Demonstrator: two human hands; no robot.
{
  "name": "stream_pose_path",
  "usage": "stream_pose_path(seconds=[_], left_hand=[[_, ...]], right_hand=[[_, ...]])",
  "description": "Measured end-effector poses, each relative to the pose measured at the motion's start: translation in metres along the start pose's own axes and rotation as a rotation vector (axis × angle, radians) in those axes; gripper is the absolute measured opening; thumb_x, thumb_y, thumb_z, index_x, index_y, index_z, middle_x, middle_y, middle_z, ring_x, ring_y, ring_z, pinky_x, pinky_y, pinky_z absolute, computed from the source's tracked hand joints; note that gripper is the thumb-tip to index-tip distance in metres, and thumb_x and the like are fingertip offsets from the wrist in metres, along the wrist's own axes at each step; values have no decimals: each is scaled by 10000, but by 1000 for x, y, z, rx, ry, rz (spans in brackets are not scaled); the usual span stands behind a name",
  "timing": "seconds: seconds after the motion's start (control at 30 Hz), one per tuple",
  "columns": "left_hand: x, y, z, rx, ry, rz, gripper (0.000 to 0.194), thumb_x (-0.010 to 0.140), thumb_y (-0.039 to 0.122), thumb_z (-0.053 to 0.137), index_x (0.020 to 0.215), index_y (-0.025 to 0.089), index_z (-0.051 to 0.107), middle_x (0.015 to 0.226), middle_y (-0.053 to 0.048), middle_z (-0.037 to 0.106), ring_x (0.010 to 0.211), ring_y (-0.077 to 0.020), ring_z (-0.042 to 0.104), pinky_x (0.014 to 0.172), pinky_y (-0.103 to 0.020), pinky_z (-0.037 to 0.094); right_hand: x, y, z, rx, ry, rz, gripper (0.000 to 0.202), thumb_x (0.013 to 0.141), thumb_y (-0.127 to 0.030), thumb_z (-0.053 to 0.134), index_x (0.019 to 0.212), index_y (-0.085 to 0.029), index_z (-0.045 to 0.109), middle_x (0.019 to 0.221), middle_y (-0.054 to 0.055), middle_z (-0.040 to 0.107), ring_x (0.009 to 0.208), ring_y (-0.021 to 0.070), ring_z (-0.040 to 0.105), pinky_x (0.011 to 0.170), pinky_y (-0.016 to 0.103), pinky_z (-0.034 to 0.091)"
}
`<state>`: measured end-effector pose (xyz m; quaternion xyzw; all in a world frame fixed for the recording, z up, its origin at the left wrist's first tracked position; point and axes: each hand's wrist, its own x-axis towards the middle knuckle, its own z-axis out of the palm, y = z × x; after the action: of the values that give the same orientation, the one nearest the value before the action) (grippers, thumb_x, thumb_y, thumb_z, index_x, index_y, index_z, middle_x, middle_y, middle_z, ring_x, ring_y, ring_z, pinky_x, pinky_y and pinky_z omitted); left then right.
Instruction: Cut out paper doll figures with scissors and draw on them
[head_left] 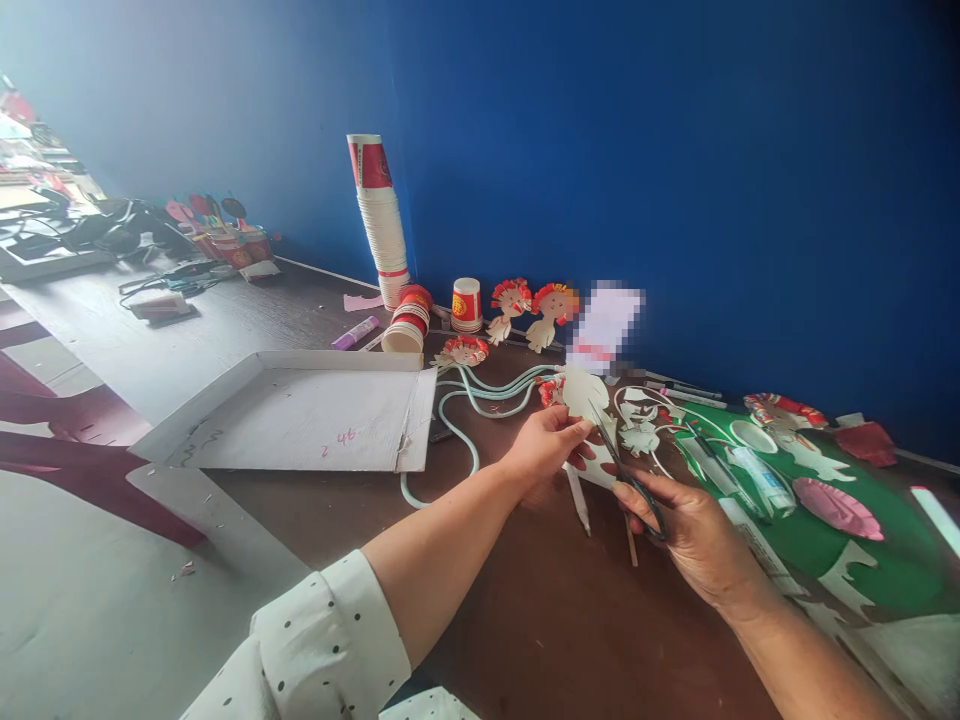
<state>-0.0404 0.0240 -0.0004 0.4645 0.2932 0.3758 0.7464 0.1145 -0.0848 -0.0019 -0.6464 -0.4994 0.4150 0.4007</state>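
Note:
My left hand (551, 447) pinches a pale paper cutout (583, 392) with a rounded, partly cut outline, held above the table. My right hand (686, 525) is closed round the handles of a pair of dark scissors (626, 470). Their blades point up and left and meet the edge of the paper; whether the blades are apart I cannot make out. Below the hands lie a white pen-like stick (578, 503) and a thin wooden stick (631, 540). Just right of the paper are small white paper scraps (639, 425).
A shallow white box (300, 415) sits at left. Behind stand a tall stack of paper cups (381, 225), a single cup (466, 305) and paper figures (551, 312) against the blue wall. A pale cable (457, 440) loops across the table. Right, a green mat (892, 560) bears a glue bottle (765, 480).

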Motion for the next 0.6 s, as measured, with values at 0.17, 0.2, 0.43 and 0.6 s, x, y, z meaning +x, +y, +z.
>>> stream_pose_path(seconds=[0.17, 0.2, 0.43, 0.6], left_hand=[[1, 0, 0, -11, -6, 2, 222, 785, 287, 681, 761, 115, 544, 763, -52, 649, 525, -72, 558, 487, -202, 449], [1, -1, 0, -12, -6, 3, 221, 785, 288, 681, 763, 115, 545, 761, -50, 647, 524, -72, 557, 488, -203, 449], [1, -2, -2, -13, -17, 2, 211, 791, 278, 672, 763, 106, 553, 751, -41, 627, 544, -74, 565, 499, -203, 455], [0, -2, -1, -19, -76, 12, 236, 772, 302, 693, 774, 110, 556, 744, -35, 622, 549, -78, 574, 498, -202, 456]], right_hand=[[0, 3, -1, -11, 5, -26, 497, 762, -526, 679, 1159, -229, 708, 634, -14, 591, 597, 140, 504, 586, 272, 432], [0, 3, -1, -19, 7, -26, 505, 758, -532, 680, 1158, -226, 709, 619, -12, 589, 593, 145, 507, 583, 276, 434], [-1, 0, 2, -23, 26, 1, 516, 752, -521, 691, 1174, -224, 697, 611, -13, 584, 596, 154, 512, 575, 276, 426], [-3, -8, 3, -7, 4, -7, 470, 777, -498, 675, 1164, -232, 700, 638, -11, 592, 628, 149, 522, 544, 251, 390]])
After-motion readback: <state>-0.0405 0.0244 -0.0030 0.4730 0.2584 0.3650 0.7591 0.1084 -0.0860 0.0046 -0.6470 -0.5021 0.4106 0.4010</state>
